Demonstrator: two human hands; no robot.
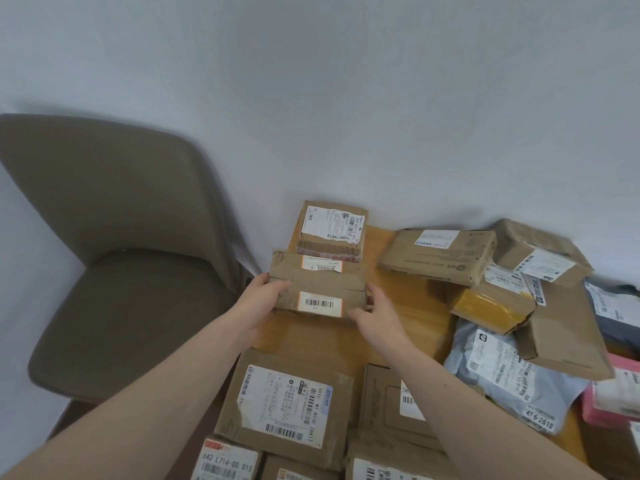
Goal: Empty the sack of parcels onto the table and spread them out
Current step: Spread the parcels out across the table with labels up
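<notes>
- Hands first: the left hand (263,299) and the right hand (375,315) sit apart, one on each short end of a brown parcel (318,289), pressing in on it from both sides. Whether it is lifted or resting on the table (311,334) I cannot tell.
- Gripping it by the ends seems meant to keep it level and leave the barcode sticker facing up.
- Just beyond the hands lies another brown parcel (330,233), label up, against the wall (311,98). The held one touches or slightly overlaps its near edge, so the person looks to be lining up a row along that side of the table.
- Nearer than the hands, between the forearms, a flat cardboard parcel (287,407) lies on its own, with more boxes at the bottom edge, all laid singly.
- Off to the right of the right hand things are less tidy: a long carton (440,254), a yellow-taped packet (491,306) and a grey mailer bag (509,372) overlap in a heap, which by my reckoning is what remains to spread.
- No sack is in view.
- To the left of the left hand stands a chair (121,254), beside the table.
</notes>
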